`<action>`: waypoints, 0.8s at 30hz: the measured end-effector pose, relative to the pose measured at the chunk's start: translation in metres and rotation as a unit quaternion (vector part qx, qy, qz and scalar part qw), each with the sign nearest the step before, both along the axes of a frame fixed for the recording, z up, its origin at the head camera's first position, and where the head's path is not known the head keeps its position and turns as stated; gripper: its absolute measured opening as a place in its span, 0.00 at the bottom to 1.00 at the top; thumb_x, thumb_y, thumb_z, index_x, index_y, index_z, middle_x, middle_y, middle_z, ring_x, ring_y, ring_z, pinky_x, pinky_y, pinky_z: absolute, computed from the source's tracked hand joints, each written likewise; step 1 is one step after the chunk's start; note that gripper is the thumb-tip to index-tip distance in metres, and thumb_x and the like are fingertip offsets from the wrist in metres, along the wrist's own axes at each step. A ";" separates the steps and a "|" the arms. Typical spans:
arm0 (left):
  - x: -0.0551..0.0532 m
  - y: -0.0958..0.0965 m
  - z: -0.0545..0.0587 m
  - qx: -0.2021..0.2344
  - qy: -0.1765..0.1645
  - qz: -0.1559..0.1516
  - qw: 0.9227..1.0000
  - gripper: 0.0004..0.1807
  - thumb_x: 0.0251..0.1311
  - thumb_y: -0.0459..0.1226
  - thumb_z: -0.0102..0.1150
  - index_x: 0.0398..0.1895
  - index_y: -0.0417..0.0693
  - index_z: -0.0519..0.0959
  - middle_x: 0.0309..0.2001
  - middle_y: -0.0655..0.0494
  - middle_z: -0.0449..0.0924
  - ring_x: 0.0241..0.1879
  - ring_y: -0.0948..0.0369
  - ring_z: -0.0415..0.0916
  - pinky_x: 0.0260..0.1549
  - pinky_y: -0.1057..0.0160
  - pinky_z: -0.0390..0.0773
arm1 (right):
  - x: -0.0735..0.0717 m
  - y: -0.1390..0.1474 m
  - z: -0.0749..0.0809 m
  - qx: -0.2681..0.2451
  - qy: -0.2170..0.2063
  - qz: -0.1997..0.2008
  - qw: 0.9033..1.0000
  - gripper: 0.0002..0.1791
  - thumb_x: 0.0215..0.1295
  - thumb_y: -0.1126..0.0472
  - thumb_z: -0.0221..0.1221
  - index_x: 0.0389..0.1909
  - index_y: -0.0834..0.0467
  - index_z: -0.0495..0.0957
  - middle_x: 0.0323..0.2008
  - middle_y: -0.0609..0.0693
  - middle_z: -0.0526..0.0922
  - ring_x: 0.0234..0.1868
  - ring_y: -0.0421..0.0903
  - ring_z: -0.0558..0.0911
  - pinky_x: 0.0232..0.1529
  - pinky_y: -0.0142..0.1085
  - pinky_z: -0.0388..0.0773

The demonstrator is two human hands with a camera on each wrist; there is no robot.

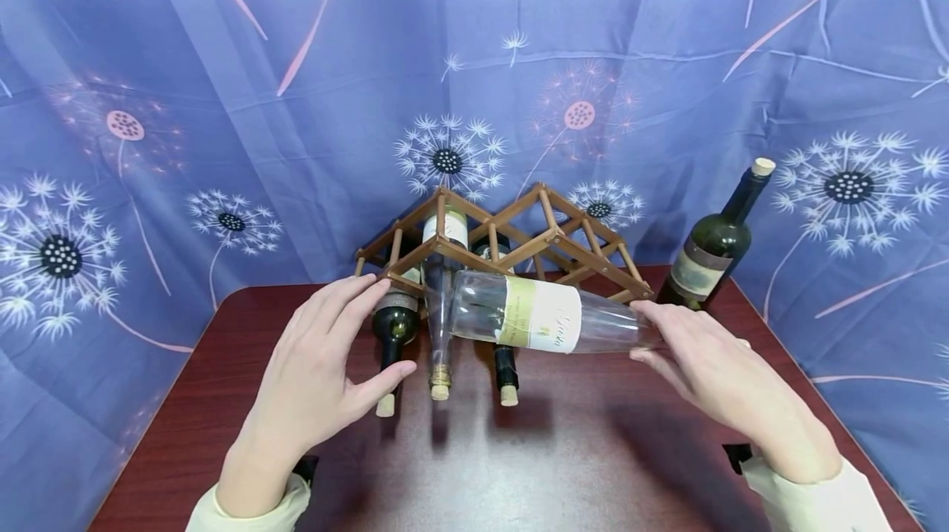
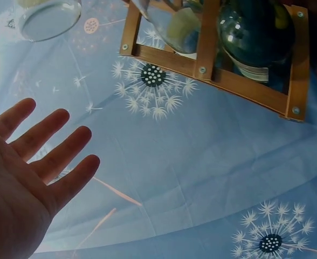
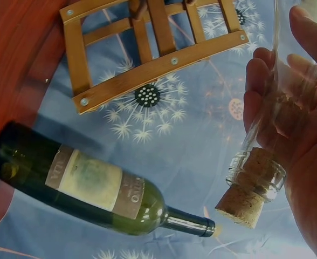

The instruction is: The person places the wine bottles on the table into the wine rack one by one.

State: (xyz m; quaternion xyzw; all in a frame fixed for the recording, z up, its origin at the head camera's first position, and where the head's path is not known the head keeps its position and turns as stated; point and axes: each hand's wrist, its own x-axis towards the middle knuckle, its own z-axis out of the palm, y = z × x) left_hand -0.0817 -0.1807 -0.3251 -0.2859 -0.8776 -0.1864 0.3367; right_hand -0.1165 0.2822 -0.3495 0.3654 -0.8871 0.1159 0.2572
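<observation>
My right hand [image 1: 726,375] grips the neck of a clear glass wine bottle [image 1: 544,314] with a white and yellow-green label. The bottle lies sideways in the air, its base to the left, in front of the wooden wine rack [image 1: 551,237]. In the right wrist view a cork [image 3: 241,205] plugs its mouth, just past the palm. My left hand [image 1: 315,384] holds nothing; its fingers are spread by the rack's left end, near a dark bottle [image 1: 395,324]. Another clear bottle [image 1: 441,343] and a second dark bottle [image 1: 506,367] also lie in the rack, corks toward me.
A dark green corked bottle [image 1: 703,260] with a pale label stands at the back right, beside the rack. The dark red tabletop [image 1: 549,466] spreads in front. Behind everything hangs a blue curtain [image 1: 334,145] with dandelion prints.
</observation>
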 end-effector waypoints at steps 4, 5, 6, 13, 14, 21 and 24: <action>0.000 -0.003 -0.002 -0.005 -0.014 0.011 1.000 0.47 0.68 0.71 0.55 0.78 0.49 0.71 0.70 0.44 0.74 0.71 0.44 0.69 0.70 0.42 0.65 | 0.000 0.004 -0.004 -0.005 0.007 0.000 1.000 0.37 0.82 0.32 0.40 0.63 0.61 0.75 0.40 0.44 0.83 0.38 0.43 0.83 0.40 0.46 0.81; -0.001 -0.004 -0.002 -0.006 -0.016 0.013 1.000 0.47 0.68 0.71 0.55 0.78 0.49 0.71 0.70 0.44 0.74 0.71 0.45 0.68 0.70 0.42 0.65 | 0.000 0.005 -0.004 -0.006 0.008 0.000 1.000 0.38 0.82 0.32 0.41 0.63 0.61 0.75 0.40 0.45 0.83 0.38 0.44 0.83 0.39 0.47 0.81; -0.001 -0.005 -0.003 -0.006 -0.018 0.016 1.000 0.48 0.67 0.71 0.54 0.78 0.49 0.71 0.70 0.45 0.74 0.71 0.45 0.68 0.70 0.41 0.65 | 0.000 0.006 -0.005 -0.006 0.009 0.001 1.000 0.37 0.82 0.32 0.41 0.63 0.61 0.75 0.40 0.45 0.83 0.38 0.44 0.83 0.39 0.47 0.81; -0.003 -0.011 -0.009 -0.002 -0.008 0.027 1.000 0.48 0.67 0.73 0.52 0.77 0.48 0.72 0.69 0.43 0.75 0.70 0.42 0.69 0.68 0.38 0.66 | 0.002 0.015 -0.010 -0.003 -0.010 -0.010 1.000 0.32 0.80 0.35 0.52 0.64 0.59 0.75 0.40 0.43 0.83 0.38 0.42 0.83 0.39 0.46 0.82; -0.003 -0.012 -0.010 -0.002 -0.007 0.029 1.000 0.48 0.67 0.73 0.52 0.77 0.48 0.72 0.69 0.43 0.75 0.70 0.41 0.70 0.68 0.37 0.66 | 0.002 0.016 -0.011 -0.003 -0.012 -0.011 1.000 0.32 0.80 0.36 0.53 0.64 0.60 0.75 0.40 0.43 0.83 0.39 0.43 0.83 0.39 0.46 0.82; -0.003 -0.018 -0.015 -0.006 -0.015 0.040 0.999 0.49 0.66 0.74 0.52 0.77 0.49 0.72 0.70 0.42 0.75 0.71 0.41 0.69 0.69 0.37 0.65 | 0.002 0.023 -0.016 -0.008 -0.018 -0.011 1.000 0.33 0.80 0.35 0.50 0.65 0.60 0.74 0.41 0.45 0.83 0.38 0.45 0.84 0.38 0.47 0.82; -0.003 -0.019 -0.017 -0.007 -0.018 0.042 0.999 0.49 0.66 0.74 0.52 0.77 0.49 0.72 0.70 0.42 0.75 0.71 0.41 0.69 0.69 0.37 0.65 | 0.002 0.026 -0.019 -0.009 -0.017 -0.011 1.000 0.32 0.80 0.36 0.52 0.65 0.60 0.74 0.41 0.45 0.84 0.39 0.45 0.84 0.38 0.47 0.82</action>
